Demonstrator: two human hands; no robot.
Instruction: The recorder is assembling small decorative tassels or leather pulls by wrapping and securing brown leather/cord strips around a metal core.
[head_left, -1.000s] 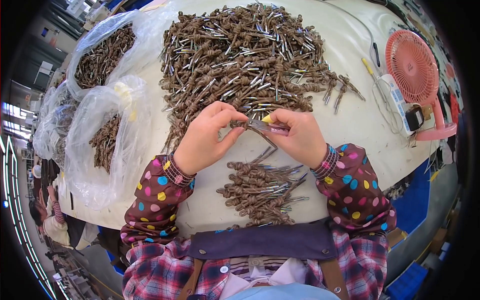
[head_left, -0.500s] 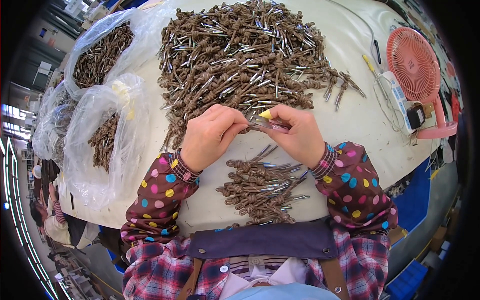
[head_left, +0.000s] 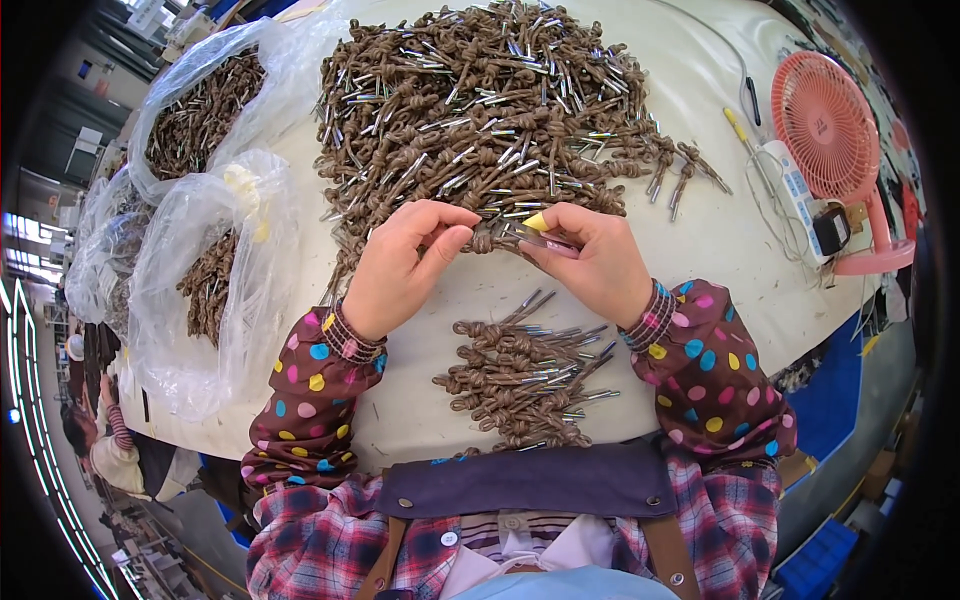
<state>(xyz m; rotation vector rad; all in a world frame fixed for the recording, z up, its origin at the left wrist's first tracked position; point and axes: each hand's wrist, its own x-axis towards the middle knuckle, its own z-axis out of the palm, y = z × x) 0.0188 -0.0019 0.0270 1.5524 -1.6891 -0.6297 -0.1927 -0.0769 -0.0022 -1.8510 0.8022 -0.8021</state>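
Note:
My left hand (head_left: 405, 265) and my right hand (head_left: 590, 260) meet over a white table (head_left: 700, 270), both pinching one brown knotted cord piece (head_left: 487, 241) with metal tips. My right hand also grips a slim pink tool (head_left: 547, 240), and its thumb has a yellow tip. A large heap of the same knotted cords (head_left: 500, 100) lies just beyond my hands. A smaller pile of them (head_left: 525, 380) rests between my forearms, near the table's front edge.
Clear plastic bags of cords (head_left: 205, 260) sit at the left, another bag (head_left: 195, 110) behind them. A pink desk fan (head_left: 835, 140) stands at the right with a white power strip (head_left: 795, 195) and cables beside it. Another person (head_left: 100, 440) is far below left.
My hands have stayed together at the near edge of the big heap. The fingers have shifted slightly on the cord piece and the pink tool.

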